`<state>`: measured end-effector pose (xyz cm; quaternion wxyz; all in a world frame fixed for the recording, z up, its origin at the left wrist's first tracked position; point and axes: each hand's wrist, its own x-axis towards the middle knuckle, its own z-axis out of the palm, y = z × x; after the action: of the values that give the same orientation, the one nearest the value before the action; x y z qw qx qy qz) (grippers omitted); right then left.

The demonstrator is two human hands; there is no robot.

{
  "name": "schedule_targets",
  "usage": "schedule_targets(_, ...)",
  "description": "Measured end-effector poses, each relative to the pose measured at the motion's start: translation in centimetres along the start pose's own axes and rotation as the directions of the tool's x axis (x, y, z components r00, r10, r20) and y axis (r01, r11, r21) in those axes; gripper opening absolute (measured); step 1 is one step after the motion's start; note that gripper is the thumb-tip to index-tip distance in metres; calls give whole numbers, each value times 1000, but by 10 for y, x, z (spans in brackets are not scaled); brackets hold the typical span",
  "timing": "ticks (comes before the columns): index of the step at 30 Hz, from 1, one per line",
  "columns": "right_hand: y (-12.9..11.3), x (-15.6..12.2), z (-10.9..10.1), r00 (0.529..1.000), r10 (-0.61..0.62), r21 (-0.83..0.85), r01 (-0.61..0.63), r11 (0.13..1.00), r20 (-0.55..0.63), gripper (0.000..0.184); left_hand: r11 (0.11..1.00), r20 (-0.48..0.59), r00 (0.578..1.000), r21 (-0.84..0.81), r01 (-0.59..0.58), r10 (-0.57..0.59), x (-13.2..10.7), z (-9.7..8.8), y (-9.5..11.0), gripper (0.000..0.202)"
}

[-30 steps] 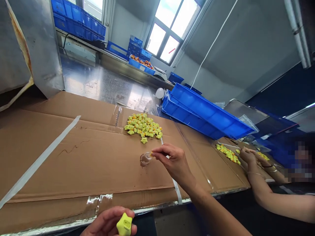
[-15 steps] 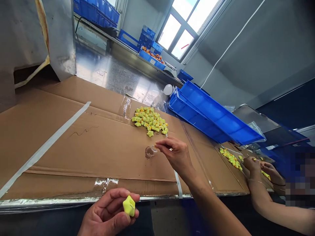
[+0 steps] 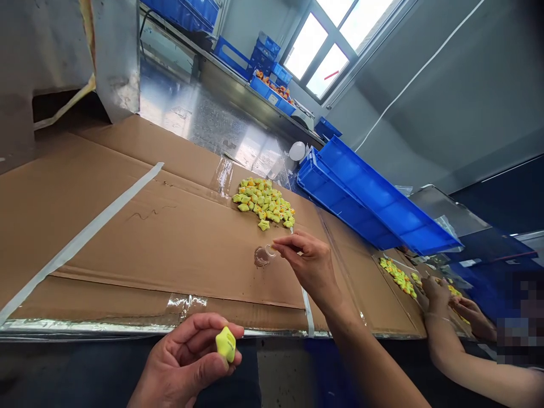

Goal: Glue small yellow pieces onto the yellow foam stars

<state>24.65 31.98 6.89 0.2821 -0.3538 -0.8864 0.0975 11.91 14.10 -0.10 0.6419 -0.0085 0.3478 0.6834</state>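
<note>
My left hand, close to the camera in front of the table edge, pinches a small yellow star-shaped piece between thumb and fingers. A slot-like recess and a tiny dark mark show on the star. Over the cardboard, my right hand has thumb and forefinger closed on the edge of a small clear round piece. Just left of it is a small clear round dish with dark smudges around it. Beyond lies a heap of yellow-green stars, some with orange parts, and one star sits at its near edge.
Cardboard with white tape strips covers the table. Blue crates lean at the right behind it. A metal housing stands at the left. Farther right, a co-worker's hands are beside another star pile.
The whole view has shifted slightly, with most things now a little higher and to the right. The star in my left hand has turned a little. Both hands keep their grip.
</note>
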Motion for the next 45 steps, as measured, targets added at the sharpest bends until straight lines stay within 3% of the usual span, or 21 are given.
schedule_targets(19, -1, -1, -1, 997, 72, 24, -72, 997, 22, 9, 999, 44, 998, 2, 35, -35, 1, -2, 2, 35)
schedule_targets(28, -2, -2, -1, 990, 136, 120, -140, 983, 46, 9, 999, 28, 999, 2, 33, -33, 0, -1, 1, 34)
schedule_targets(37, 6, 3, -10, 921, 352, 396, -389, 832, 165, 20, 999, 53, 998, -8, 36, -36, 2, -4, 2, 35)
schedule_targets(45, 10, 5, -12, 898, 398, 482, -437, 760, 186, 20, 999, 3, 999, -15, 33, -33, 0, 0, 1, 32)
